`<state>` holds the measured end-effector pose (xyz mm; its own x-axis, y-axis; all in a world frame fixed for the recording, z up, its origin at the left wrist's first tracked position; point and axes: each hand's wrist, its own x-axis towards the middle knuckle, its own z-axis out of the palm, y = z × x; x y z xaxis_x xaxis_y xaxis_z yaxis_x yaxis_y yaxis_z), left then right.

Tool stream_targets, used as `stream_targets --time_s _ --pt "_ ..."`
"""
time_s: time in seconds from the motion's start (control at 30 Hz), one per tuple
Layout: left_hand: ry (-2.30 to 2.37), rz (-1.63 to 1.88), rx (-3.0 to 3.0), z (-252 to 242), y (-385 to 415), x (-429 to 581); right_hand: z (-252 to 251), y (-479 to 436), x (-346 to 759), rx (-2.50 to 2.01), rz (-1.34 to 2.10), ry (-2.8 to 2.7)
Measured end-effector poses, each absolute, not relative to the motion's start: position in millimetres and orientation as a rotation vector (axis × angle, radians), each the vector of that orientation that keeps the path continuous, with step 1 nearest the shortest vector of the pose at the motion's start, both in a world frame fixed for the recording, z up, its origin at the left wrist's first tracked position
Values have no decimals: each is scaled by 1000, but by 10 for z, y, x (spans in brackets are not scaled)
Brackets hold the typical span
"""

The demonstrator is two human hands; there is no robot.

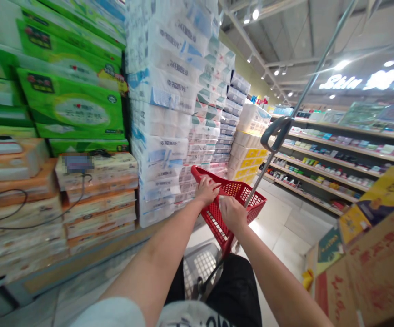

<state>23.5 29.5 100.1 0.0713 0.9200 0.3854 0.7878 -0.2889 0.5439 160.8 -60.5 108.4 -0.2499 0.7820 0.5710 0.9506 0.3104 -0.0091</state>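
Note:
A red plastic shopping cart [256, 210] with perforated sides stands before me, tilted in the view. My left hand [209, 190] is closed over the red bar at its near side. Close beside it, my right hand [231, 211] grips the same bar, its fingers curled and partly hidden. A long metal pole [262, 175] rises past my right hand at a slant, with a grey loop handle [277, 134] on it. Where the pole's lower end rests, I cannot tell. Below the basket, a grey lattice lower part [205, 265] shows between my legs.
Stacked green tissue packs [77, 109] and orange-white packs [97, 213] line the left. Tall piles of white paper rolls [167, 159] stand near the cart. Cardboard boxes [381, 268] crowd the right. Shelves of small goods [336, 175] stand beyond a pale tiled floor [285, 231].

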Motion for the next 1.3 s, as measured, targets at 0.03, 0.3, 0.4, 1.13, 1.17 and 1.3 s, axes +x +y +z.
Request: stream_targets --time_s 0.03,0.3,0.4,1.13,1.17,1.3 --pt "1742 1020 2168 996 306 240 1115 -559 1662 -1581 -383 -2118" --pt "1757 1064 2251 952 370 299 1108 -459 1797 -1674 -375 -2131" --pt "1749 1074 2257 949 380 281 907 -613 1741 -1489 -657 -1993" --pt "1735 1082 2247 963 310 304 1182 -379 1894 -1673 -305 -2201" --pt "1735 1078 2244 962 308 303 1164 -387 1903 -1642 -313 -2193" --pt "1733 1071 2247 958 313 284 846 -599 1939 -1285 -403 -1957"
